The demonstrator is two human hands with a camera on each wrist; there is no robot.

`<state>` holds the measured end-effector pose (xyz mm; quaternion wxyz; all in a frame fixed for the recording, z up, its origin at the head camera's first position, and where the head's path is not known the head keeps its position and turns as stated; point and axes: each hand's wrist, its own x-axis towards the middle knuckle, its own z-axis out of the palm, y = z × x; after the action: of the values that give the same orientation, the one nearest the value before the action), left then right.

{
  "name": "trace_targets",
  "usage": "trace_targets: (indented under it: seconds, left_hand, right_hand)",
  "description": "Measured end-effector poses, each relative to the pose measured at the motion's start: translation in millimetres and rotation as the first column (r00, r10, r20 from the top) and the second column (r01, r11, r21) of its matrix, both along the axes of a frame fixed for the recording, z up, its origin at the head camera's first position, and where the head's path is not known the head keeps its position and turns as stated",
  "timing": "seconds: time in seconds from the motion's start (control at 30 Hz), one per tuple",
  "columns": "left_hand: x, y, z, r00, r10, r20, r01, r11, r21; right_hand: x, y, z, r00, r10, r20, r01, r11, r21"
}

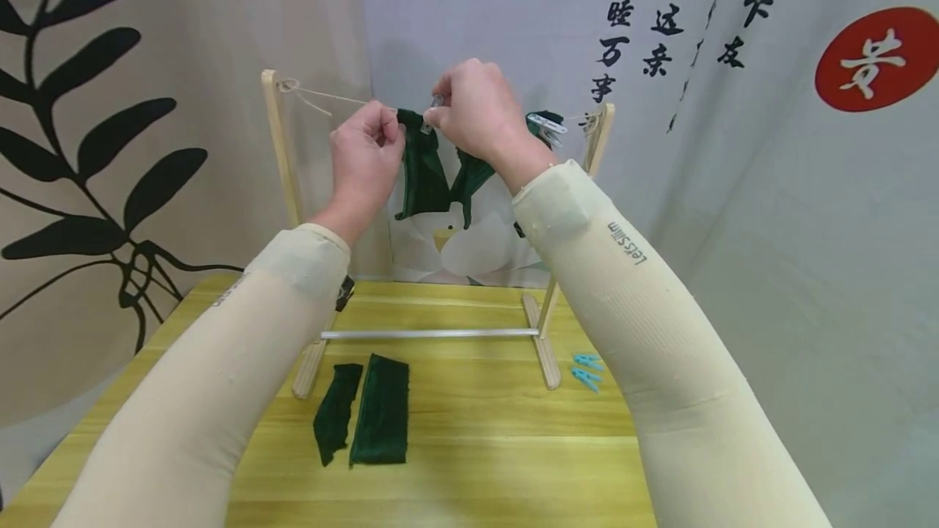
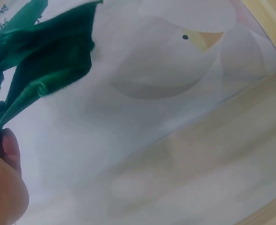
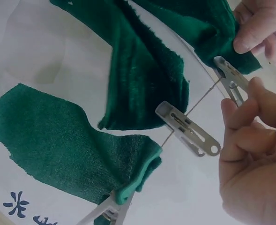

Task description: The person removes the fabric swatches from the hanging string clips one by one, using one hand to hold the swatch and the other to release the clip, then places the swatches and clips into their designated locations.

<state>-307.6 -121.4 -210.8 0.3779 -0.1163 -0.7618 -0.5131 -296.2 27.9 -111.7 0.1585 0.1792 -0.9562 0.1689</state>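
Observation:
A strip of dark green cloth (image 1: 421, 173) hangs over a string stretched between two wooden posts. My left hand (image 1: 367, 153) pinches the cloth's top corner at the string, its thumb lying on the fabric in the right wrist view. My right hand (image 1: 480, 108) holds a metal clothespin (image 3: 231, 77) by its tail, with the tip over the cloth right beside my left thumb. Farther along the string, a second metal clothespin (image 3: 189, 129) grips another green cloth (image 3: 147, 79). Near the right post, a white clothespin (image 1: 548, 127) sits on a third green piece (image 3: 58, 136).
The rack's left post (image 1: 282, 145) and right post (image 1: 600, 137) stand on wooden feet, joined low down by a metal bar (image 1: 429, 334). Two green cloth pieces (image 1: 381, 410) lie on the wooden table. Blue clothespins (image 1: 586, 378) lie right of the rack. A printed curtain (image 1: 748, 186) hangs behind.

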Motion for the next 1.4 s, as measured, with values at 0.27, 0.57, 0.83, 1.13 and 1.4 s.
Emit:
trace_targets:
  seconds: [0.27, 0.57, 0.83, 1.13, 1.4]
  left_hand:
    - [6.1, 0, 2.5, 0.995, 0.076, 0.058, -0.065, 0.981, -0.181]
    - [8.9, -1, 2.9, 0.990, 0.067, 0.125, -0.034, 0.968, -0.249]
    - [5.1, -4, 1.0, 0.976, 0.067, 0.206, -0.003, 0.955, -0.296]
    - [4.8, -12, -6.1, 0.974, 0.043, 0.221, 0.040, 0.933, -0.359]
    - [6.4, -26, -21.4, 0.916, 0.122, 0.382, 0.187, 0.712, -0.677]
  right_hand:
    - [3.3, -2, 0.6, 1.000, -0.003, -0.007, 0.003, 1.000, 0.022]
    - [4.7, -1, -2.0, 0.996, -0.031, -0.081, 0.031, 1.000, -0.001]
    - [4.2, 3, -1.7, 0.986, -0.026, -0.163, 0.004, 0.991, -0.135]
    - [10.0, 37, -11.6, 0.961, 0.058, -0.272, -0.136, 0.951, -0.279]
    - [23.4, 102, -43.6, 0.967, 0.105, -0.231, -0.196, 0.889, -0.415]
